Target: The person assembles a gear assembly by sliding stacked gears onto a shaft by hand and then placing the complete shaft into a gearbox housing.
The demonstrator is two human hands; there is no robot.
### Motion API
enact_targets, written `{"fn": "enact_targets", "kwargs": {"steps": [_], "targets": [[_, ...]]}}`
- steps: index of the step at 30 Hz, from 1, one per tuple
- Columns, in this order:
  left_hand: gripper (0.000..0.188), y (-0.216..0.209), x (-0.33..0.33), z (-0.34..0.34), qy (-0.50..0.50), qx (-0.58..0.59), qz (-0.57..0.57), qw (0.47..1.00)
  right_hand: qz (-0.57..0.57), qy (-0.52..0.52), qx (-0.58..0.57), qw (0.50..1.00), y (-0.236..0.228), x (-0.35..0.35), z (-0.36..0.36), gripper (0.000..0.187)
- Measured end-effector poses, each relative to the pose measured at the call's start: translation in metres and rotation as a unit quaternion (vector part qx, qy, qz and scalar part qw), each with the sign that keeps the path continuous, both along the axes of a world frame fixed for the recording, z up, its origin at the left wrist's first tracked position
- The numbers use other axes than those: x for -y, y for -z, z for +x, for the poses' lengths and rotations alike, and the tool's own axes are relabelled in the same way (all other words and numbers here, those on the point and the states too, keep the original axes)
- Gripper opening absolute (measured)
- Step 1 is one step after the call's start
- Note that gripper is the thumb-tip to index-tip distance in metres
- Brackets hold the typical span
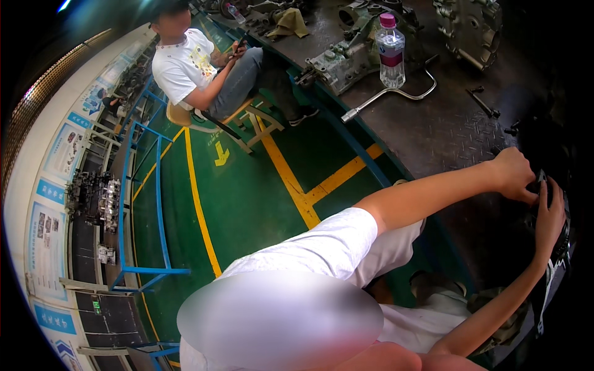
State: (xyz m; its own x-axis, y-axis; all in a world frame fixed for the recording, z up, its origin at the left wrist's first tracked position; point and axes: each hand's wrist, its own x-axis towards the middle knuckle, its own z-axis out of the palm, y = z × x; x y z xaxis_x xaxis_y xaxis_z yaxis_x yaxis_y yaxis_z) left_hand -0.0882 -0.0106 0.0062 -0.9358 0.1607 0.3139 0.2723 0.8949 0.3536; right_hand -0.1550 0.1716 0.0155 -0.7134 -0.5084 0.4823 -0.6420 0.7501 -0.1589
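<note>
Both my arms reach to the right rim, where it is dark. My left hand [515,175] is closed, its fingers curled at a dark part beside the table. Just below it, my right hand [550,216] has its fingers bent together around a small pointed metal piece [542,176]. The picture's shadowed edge hides most of what the hands work on, so its kind cannot be made out. On the table beyond my left hand lie a bolt-like rod [484,102] and a bent speed-handle wrench [390,91].
The dark metal table [445,139] carries a water bottle with a pink cap [391,52], a gearbox housing [343,65] and another metal casing [473,31]. A person [192,68] sits on a stool at the far left, holding a phone. Blue frames [158,210] stand on the green floor.
</note>
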Motion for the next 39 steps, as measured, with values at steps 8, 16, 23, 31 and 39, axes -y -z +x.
{"fn": "enact_targets", "kwargs": {"steps": [8,16,23,31,39], "targets": [[0.072,0.000,-0.007,-0.005,-0.002,-0.010,0.001,1.000,0.011,0.019,-0.017,1.000,-0.002,-0.006,-0.002,0.033],[0.072,0.004,-0.010,-0.005,-0.013,-0.029,0.007,0.999,0.016,0.006,-0.023,1.000,-0.002,-0.008,-0.001,0.033],[0.072,0.006,-0.011,-0.007,-0.020,-0.042,0.003,0.999,0.005,0.011,-0.012,1.000,-0.003,-0.005,0.001,0.032],[0.072,0.006,-0.011,-0.008,-0.017,-0.036,-0.001,0.999,0.013,0.015,-0.028,0.999,0.000,-0.008,-0.002,0.031],[0.072,0.007,-0.010,-0.007,-0.020,-0.034,-0.001,0.999,0.007,-0.001,-0.031,1.000,0.001,-0.008,-0.002,0.032]]}}
